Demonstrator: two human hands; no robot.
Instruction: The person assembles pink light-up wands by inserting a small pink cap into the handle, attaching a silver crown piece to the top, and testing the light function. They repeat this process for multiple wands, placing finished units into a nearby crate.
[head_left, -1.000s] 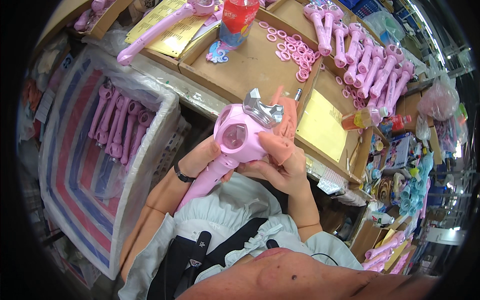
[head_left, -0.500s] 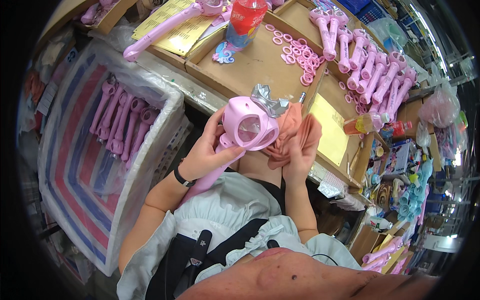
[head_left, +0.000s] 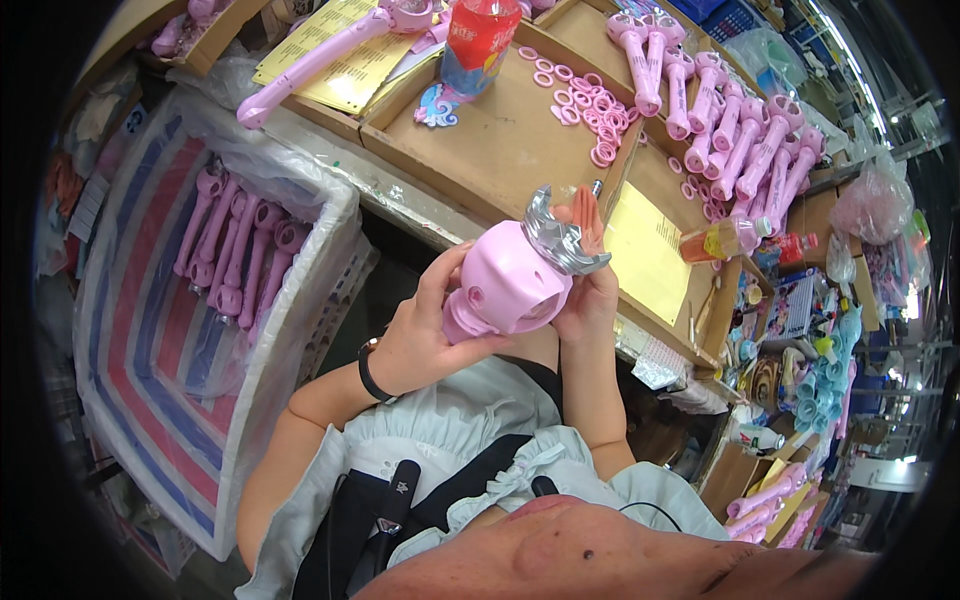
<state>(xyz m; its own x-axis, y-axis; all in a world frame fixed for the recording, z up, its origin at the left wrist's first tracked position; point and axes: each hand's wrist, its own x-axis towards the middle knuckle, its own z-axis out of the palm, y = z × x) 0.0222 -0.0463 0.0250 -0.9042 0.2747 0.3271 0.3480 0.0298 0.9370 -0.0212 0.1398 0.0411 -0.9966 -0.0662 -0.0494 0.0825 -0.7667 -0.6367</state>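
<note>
My left hand (head_left: pixel 410 345) is closed around a pink toy wand (head_left: pixel 510 285) just below its round, windowed head. A silver crown (head_left: pixel 562 238) tops the head and tilts toward the upper right. The wand's handle is hidden behind my left hand and wrist. Behind the head, my right hand (head_left: pixel 592 308) holds a salmon-coloured cloth (head_left: pixel 586 218) against the crown side. Most of the cloth and some of the right fingers are covered by the wand.
Several pink wands (head_left: pixel 235 240) lie in a plastic-lined striped bin (head_left: pixel 130 350) at left. A cardboard tray (head_left: pixel 450 150) holds pink rings (head_left: pixel 600 112) and a red-labelled bottle (head_left: pixel 480 45). More wands (head_left: pixel 765 150) are piled at right, beside a yellow sheet (head_left: pixel 645 255) and an orange drink bottle (head_left: pixel 722 240).
The wand's head has turned in my left hand and shifted slightly right and down. My right hand has brought the cloth up behind the head and crown.
</note>
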